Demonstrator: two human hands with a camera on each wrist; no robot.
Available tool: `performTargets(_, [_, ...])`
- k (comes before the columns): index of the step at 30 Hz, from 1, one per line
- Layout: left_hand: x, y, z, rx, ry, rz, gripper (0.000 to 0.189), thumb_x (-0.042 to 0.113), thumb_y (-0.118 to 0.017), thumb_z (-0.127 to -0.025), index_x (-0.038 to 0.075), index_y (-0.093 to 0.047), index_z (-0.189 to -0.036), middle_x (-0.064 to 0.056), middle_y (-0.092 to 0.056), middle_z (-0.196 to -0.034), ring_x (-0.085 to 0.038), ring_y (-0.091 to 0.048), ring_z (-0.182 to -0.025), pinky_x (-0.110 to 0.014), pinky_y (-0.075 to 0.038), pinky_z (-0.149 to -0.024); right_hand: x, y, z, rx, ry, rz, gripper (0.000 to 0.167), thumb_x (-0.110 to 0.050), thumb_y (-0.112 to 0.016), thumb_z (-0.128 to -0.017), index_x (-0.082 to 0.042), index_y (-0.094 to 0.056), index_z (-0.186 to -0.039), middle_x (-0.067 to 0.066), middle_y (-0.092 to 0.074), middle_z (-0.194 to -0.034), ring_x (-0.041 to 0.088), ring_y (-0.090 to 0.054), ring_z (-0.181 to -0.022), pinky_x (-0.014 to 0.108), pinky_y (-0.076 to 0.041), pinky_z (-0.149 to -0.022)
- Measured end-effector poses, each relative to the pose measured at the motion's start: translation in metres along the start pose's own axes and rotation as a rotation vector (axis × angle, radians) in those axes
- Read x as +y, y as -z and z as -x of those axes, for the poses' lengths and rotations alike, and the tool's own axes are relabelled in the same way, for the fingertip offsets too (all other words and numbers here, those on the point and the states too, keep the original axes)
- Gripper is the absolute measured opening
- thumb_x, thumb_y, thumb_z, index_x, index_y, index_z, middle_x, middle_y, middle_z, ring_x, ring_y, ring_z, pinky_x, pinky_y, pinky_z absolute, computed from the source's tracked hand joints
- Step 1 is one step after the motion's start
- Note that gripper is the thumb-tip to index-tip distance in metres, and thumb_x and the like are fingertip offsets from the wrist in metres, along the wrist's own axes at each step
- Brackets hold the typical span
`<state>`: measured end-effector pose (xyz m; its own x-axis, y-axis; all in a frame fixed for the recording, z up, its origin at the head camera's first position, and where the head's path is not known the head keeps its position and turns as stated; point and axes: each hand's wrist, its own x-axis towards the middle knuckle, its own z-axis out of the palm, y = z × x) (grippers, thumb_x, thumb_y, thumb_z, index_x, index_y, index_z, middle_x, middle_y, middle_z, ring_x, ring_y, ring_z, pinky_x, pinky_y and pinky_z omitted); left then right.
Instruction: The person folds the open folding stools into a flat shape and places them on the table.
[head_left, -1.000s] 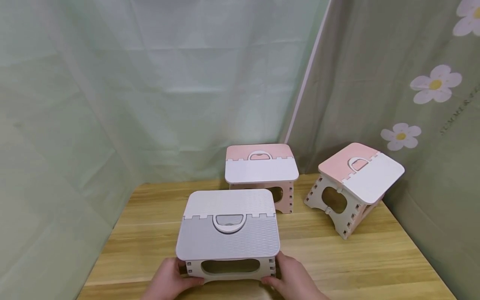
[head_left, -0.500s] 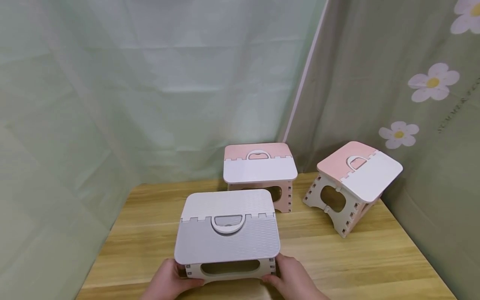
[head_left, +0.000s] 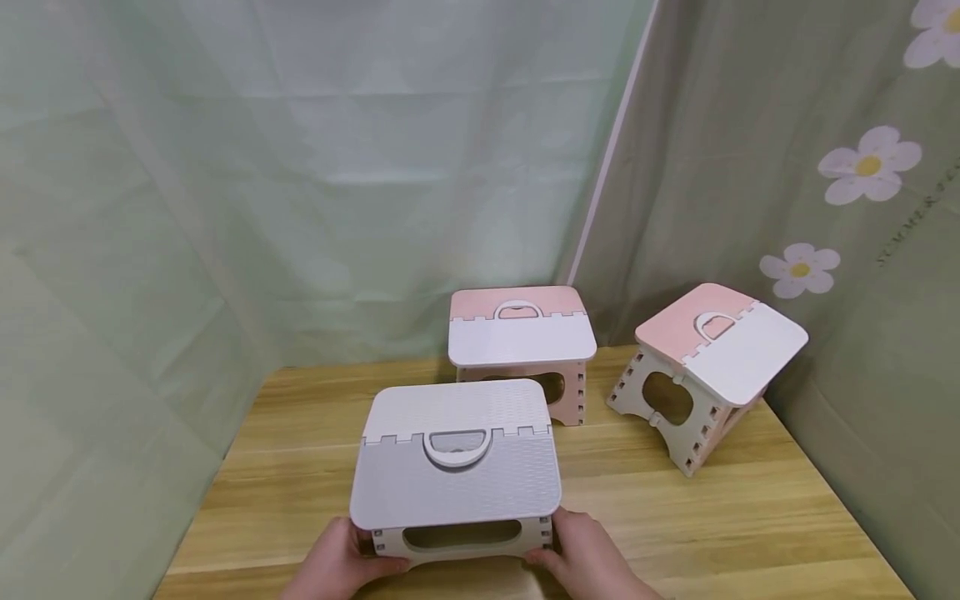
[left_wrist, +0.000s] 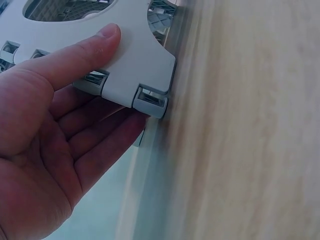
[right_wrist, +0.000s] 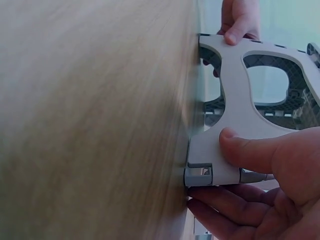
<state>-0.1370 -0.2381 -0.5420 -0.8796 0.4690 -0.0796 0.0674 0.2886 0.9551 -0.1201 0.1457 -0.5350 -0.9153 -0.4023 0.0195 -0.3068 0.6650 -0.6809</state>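
Note:
A white and grey folding stool [head_left: 457, 479] stands unfolded near the front of the table, its white carry handle lying in the middle of the seat. My left hand [head_left: 339, 560] grips its lower left leg corner, the thumb on the front panel and the fingers behind the hinged edge, as the left wrist view shows with the leg panel [left_wrist: 135, 55]. On the opposite corner my right hand [head_left: 588, 554] holds the stool the same way; in the right wrist view its thumb presses the white panel [right_wrist: 232, 95]. The stool's far legs are hidden in the head view.
Behind it stands a pink and white folding stool [head_left: 521, 337], partly covered by the grey one. Another pink and white stool [head_left: 720, 346] sits angled at the right. The wooden table [head_left: 300, 450] is bordered by a pale green curtain [head_left: 360, 208] at the back and sides.
Both hands keep their hold on the grey and white stool, which stays almost in place. The whole view shifts very slightly.

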Motion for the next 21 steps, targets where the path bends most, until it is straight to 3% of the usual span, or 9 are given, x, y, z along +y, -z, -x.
performTargets(15, [0.0014, -0.0021, -0.0008, 0.020, -0.011, 0.011, 0.049, 0.017, -0.090, -0.089, 0.001, -0.066, -0.128, -0.007, -0.077, -0.122, -0.013, -0.071, -0.111, -0.028, -0.058, -0.091, -0.0033, 0.0017, -0.0019, -0.005, 0.005, 0.021, 0.040, -0.033, -0.087, -0.090, -0.014, -0.068, -0.120, -0.002, -0.077, -0.106, 0.013, -0.071, -0.100, 0.037, -0.061, -0.083])
performTargets(21, [0.0012, -0.0024, -0.0011, 0.022, 0.027, 0.001, 0.052, 0.022, -0.092, -0.087, 0.003, -0.067, -0.129, -0.006, -0.076, -0.124, -0.013, -0.070, -0.113, -0.027, -0.057, -0.092, -0.0033, 0.0009, -0.0011, -0.006, 0.005, 0.042, 0.039, -0.032, -0.088, -0.090, -0.014, -0.068, -0.118, -0.002, -0.077, -0.104, 0.012, -0.071, -0.098, 0.037, -0.061, -0.082])
